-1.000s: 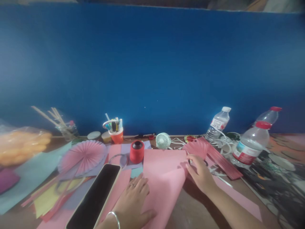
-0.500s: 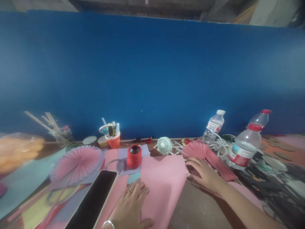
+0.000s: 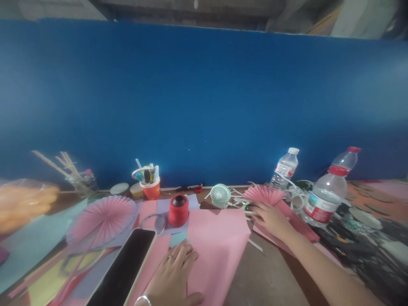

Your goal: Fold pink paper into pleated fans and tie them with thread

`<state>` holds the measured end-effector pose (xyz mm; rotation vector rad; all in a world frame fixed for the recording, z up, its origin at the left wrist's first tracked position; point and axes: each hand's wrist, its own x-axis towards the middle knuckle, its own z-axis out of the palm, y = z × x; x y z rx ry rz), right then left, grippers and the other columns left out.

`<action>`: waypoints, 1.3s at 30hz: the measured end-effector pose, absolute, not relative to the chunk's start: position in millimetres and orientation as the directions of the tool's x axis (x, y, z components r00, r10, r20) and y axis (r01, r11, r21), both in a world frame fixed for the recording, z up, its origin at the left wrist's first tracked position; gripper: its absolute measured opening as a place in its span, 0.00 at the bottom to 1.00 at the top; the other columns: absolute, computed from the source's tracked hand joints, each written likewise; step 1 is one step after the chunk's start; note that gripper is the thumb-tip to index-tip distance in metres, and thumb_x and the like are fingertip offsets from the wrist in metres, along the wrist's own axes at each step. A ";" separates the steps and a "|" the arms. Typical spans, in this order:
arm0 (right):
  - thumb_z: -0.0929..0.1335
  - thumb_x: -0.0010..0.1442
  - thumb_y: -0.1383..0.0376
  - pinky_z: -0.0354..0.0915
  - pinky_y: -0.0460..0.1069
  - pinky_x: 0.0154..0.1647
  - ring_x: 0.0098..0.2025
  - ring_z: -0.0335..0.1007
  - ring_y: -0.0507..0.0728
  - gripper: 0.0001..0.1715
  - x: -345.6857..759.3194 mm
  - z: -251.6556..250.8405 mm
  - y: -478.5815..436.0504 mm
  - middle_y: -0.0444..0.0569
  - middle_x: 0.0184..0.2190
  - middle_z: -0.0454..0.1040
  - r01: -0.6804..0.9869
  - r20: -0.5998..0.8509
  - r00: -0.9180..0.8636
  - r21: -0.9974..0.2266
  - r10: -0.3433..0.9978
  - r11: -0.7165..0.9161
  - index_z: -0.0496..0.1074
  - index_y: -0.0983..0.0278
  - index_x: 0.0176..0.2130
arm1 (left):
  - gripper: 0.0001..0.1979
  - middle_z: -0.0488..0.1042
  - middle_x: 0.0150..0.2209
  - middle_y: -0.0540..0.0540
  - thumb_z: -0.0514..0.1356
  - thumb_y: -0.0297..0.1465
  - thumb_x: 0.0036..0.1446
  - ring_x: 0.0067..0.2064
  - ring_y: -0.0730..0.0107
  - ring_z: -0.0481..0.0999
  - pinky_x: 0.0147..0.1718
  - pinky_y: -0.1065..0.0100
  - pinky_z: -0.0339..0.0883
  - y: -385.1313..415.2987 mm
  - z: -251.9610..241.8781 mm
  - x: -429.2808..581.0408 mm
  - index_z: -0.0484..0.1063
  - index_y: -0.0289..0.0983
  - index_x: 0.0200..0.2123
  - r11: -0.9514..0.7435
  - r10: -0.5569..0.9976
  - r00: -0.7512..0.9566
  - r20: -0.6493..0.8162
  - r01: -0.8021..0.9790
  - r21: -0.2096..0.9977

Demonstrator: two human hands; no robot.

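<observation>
My left hand (image 3: 174,276) lies flat on a sheet of pink paper (image 3: 216,238), fingers spread, with a ring and a bracelet on it. Right of the sheet, my right hand (image 3: 270,220) reaches in beside a folded pink paper fan (image 3: 266,194). Its fingers are bent together over small items among pale strips, and what they hold is hidden. A loose white strip (image 3: 255,245) lies below that hand on the table. Just behind the pink sheet stands a red thread spool (image 3: 178,214). A phone (image 3: 124,267) with a dark screen rests left of my left hand.
A mint handheld fan (image 3: 220,194) and a cup of pens (image 3: 151,189) stand along the blue partition (image 3: 204,106). Water bottles (image 3: 328,197) are at right, near dark clutter. An opened pink paper fan (image 3: 103,219) and coloured papers cover the left side.
My right hand has shifted slightly back, its fingers closing in near the small items. The white strip now shows on the table. My left hand stays on the pink sheet.
</observation>
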<state>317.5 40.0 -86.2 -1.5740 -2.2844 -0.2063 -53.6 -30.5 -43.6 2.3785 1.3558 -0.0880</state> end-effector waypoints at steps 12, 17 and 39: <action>0.60 0.59 0.60 0.60 0.47 0.37 0.39 0.67 0.56 0.13 295.5 -83.5 48.1 0.47 0.39 0.71 0.987 0.387 -0.126 -0.046 0.914 0.155 0.72 0.59 0.37 | 0.36 0.53 0.60 0.43 0.59 0.43 0.42 0.62 0.51 0.43 0.57 0.51 0.40 -29.7 -43.7 -53.7 0.58 0.40 0.56 -0.448 0.808 0.538 -0.243 0.827 0.341; 0.60 0.59 0.61 0.58 0.46 0.31 0.37 0.67 0.56 0.13 308.7 -87.4 62.8 0.47 0.35 0.71 0.995 0.400 -0.059 -0.046 0.915 0.084 0.72 0.60 0.35 | 0.36 0.53 0.60 0.43 0.59 0.44 0.42 0.61 0.51 0.44 0.57 0.51 0.41 -29.6 -44.1 -54.1 0.58 0.41 0.56 -0.454 0.809 0.539 -0.237 0.827 0.331; 0.60 0.54 0.68 0.58 0.53 0.45 0.45 0.64 0.58 0.17 318.6 -43.5 -3.8 0.47 0.44 0.71 0.980 0.406 -0.172 -0.026 0.897 0.200 0.69 0.57 0.43 | 0.35 0.54 0.59 0.43 0.58 0.44 0.43 0.61 0.52 0.45 0.57 0.52 0.41 -28.1 -48.9 -54.1 0.59 0.41 0.56 -0.444 0.830 0.514 -0.215 0.844 0.301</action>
